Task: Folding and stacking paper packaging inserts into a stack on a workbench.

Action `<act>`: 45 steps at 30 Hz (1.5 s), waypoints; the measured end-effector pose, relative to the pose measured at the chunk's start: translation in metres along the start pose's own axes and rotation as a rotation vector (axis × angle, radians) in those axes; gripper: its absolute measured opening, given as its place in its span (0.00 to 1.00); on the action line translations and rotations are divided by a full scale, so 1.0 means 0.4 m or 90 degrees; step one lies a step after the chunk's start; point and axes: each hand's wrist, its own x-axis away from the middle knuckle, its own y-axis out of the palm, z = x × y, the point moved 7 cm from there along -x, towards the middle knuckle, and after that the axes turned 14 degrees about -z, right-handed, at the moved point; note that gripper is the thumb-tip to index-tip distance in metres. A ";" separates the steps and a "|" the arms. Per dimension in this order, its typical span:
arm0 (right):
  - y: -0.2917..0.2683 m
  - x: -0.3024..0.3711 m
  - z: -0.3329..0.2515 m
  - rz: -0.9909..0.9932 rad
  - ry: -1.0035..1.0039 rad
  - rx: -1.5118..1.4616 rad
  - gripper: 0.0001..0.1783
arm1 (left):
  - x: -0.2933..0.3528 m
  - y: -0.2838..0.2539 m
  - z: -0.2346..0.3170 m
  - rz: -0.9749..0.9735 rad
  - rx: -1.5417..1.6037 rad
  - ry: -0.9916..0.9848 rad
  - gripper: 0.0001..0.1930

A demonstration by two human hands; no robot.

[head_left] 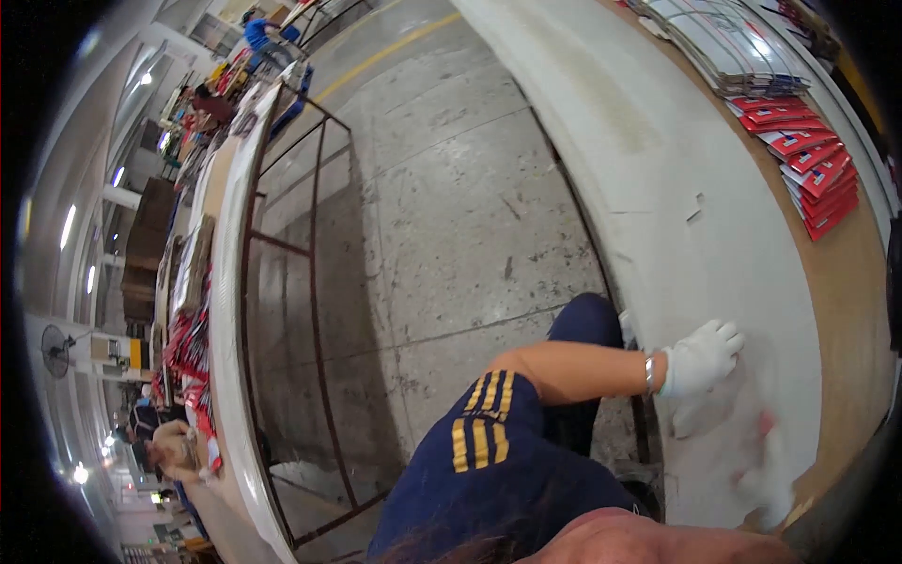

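My left hand (703, 359), in a white glove with a metal band at the wrist, rests on the pale tabletop (667, 188). Its fingers are stretched out and slightly apart, and I see nothing held in them. Lower down, near the table's brown edge strip, my right hand (766, 491) is a white smear of motion, so its fingers cannot be made out. A small blurred red patch (768, 423) shows beside it; what it belongs to is unclear. Between the hands, a faint whitish shape lies on the surface, too indistinct to name.
Fanned red-and-white printed packets (808, 164) lie on the table's far side, beside a strapped stack of flat sheets (723, 47). Across the concrete floor (442, 207) stands another metal-framed table (235, 310) loaded with red packets (193, 352). Several people work around it.
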 end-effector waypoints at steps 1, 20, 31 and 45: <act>0.110 0.062 0.003 -0.006 0.151 -0.076 0.65 | -0.014 -0.004 0.012 -0.012 0.015 0.027 0.11; 0.488 0.306 0.167 0.138 -0.056 0.422 0.41 | -0.054 0.084 -0.037 -0.055 -0.081 0.034 0.14; 0.281 0.331 -0.008 0.540 0.035 -0.330 0.25 | -0.029 0.049 0.046 -0.244 0.053 0.132 0.26; 0.313 0.364 0.109 0.776 -0.023 -0.106 0.26 | -0.047 0.075 -0.005 -0.251 0.131 0.099 0.13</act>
